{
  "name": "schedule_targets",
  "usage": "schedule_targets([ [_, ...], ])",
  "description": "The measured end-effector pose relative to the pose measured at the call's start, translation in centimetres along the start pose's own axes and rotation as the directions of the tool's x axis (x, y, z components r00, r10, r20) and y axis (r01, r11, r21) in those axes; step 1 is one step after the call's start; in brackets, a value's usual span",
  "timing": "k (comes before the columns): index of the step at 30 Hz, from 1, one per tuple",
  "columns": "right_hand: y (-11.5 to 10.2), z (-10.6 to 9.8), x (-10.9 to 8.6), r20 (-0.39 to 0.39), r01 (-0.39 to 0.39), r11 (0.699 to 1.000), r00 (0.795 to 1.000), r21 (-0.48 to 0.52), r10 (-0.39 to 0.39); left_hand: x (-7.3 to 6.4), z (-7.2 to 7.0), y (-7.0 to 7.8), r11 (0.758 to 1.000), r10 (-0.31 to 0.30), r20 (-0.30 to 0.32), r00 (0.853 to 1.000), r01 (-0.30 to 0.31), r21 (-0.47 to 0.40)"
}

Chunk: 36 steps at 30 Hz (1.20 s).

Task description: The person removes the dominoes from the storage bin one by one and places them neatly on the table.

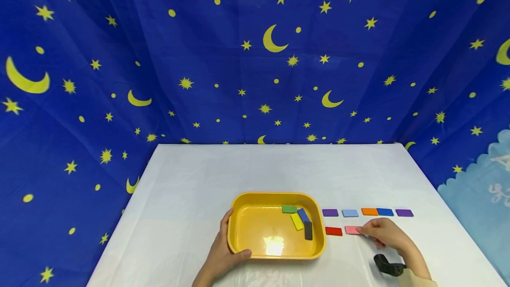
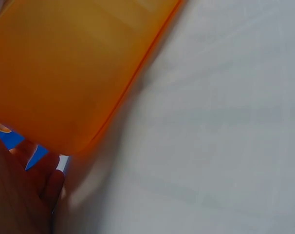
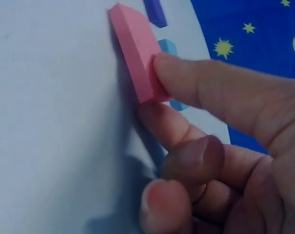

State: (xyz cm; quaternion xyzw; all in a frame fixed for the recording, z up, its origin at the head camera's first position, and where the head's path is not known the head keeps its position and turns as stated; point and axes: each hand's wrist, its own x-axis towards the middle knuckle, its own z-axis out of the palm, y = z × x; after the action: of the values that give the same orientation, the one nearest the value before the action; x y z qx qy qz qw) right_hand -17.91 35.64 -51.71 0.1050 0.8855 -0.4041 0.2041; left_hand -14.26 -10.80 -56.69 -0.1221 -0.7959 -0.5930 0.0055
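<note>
My left hand [image 1: 221, 250] holds the left end of a yellow plastic tray [image 1: 255, 229], thumb at its front rim and fingers along its side. Inside, toward the right, lie a green domino [image 1: 289, 209], a yellow domino [image 1: 296, 222], a blue domino [image 1: 303, 215] and a black domino [image 1: 308, 230]. To the right of the tray, my right hand [image 1: 388, 234] pinches one end of a pink domino [image 3: 135, 48] between thumb and index finger, low over the table. Beside it on the left is a red domino [image 1: 334, 231].
Behind the pink one runs a row: a purple domino [image 1: 330, 212], a light blue domino [image 1: 350, 213], an orange domino [image 1: 369, 211], a blue domino [image 1: 385, 212] and another purple domino [image 1: 404, 212]. A white cloth covers the table [image 1: 191, 180]; a blue starry curtain [image 1: 223, 56] hangs behind.
</note>
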Motion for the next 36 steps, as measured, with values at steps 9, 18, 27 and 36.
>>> schedule_targets([
  [9, -0.2, 0.2, 0.2, -0.054, -0.038, 0.998, 0.998, -0.053, 0.035, 0.0, 0.0, 0.0, 1.0, 0.0, 0.003, 1.0, 0.0, -0.01],
  [18, -0.3, 0.2, 0.2, -0.065, -0.018, 0.997, 0.998, -0.08, 0.013, 0.0, -0.1, 0.0, 1.0, 0.004, 0.001, 1.0, -0.004, -0.015],
  [27, -0.7, -0.1, 0.1, -0.066, 0.001, 0.995, 0.998, -0.098, -0.007, 0.0, 0.1, -0.1, 1.0, -0.002, -0.004, 1.0, 0.002, 0.009],
  [36, -3.6, 0.2, 0.0, -0.113, 0.079, 0.976, 0.988, -0.205, -0.104, 0.0, -0.1, -0.1, 1.0, -0.002, -0.002, 1.0, 0.002, 0.013],
])
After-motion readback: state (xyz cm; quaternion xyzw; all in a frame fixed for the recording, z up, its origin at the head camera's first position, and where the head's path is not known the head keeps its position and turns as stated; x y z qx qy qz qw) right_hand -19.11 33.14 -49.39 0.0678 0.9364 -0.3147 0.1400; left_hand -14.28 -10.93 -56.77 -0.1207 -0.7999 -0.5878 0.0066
